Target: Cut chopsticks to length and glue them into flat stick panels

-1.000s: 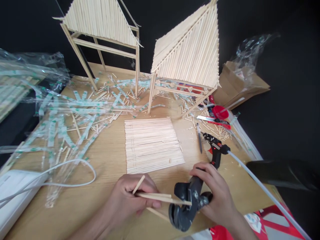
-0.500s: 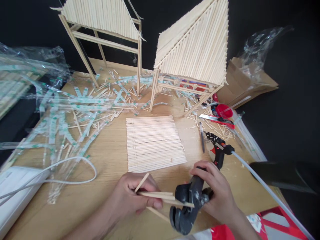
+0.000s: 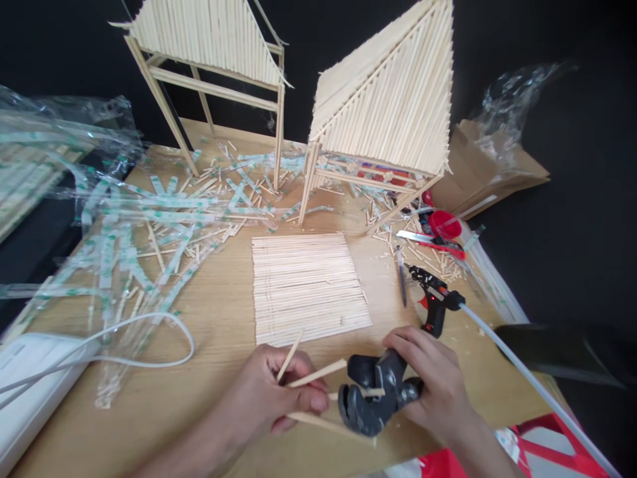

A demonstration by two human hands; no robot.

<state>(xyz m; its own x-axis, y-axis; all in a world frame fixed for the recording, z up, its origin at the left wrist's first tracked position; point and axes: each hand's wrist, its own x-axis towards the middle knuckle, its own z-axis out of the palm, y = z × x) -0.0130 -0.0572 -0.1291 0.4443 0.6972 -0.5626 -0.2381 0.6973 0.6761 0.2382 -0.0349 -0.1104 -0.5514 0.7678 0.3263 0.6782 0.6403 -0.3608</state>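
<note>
Several thin wooden sticks (image 3: 318, 374) fan out from between the thumb and fingers of my left hand (image 3: 286, 392). One of them reaches between the thick jaws of a black hand cutter (image 3: 381, 388). Another passes below the jaws. My right hand (image 3: 430, 378) is wrapped round the cutter's handles, partly hiding them. Just beyond both hands, a flat panel of sticks laid side by side (image 3: 306, 289) lies on the wooden table (image 3: 213, 352).
A black glue gun (image 3: 432, 295), a pen (image 3: 401, 275) and a red utility knife (image 3: 432, 244) lie on the right. Two stick-built models with sloping roofs (image 3: 383, 99) (image 3: 204, 40) stand behind. Plastic wrappers (image 3: 164, 216) and offcuts litter the left, near a white cable (image 3: 149, 315).
The sticks in my left hand have spread apart, one now angling up. The cutter has turned slightly, its jaws now a little higher. The surroundings are unchanged.
</note>
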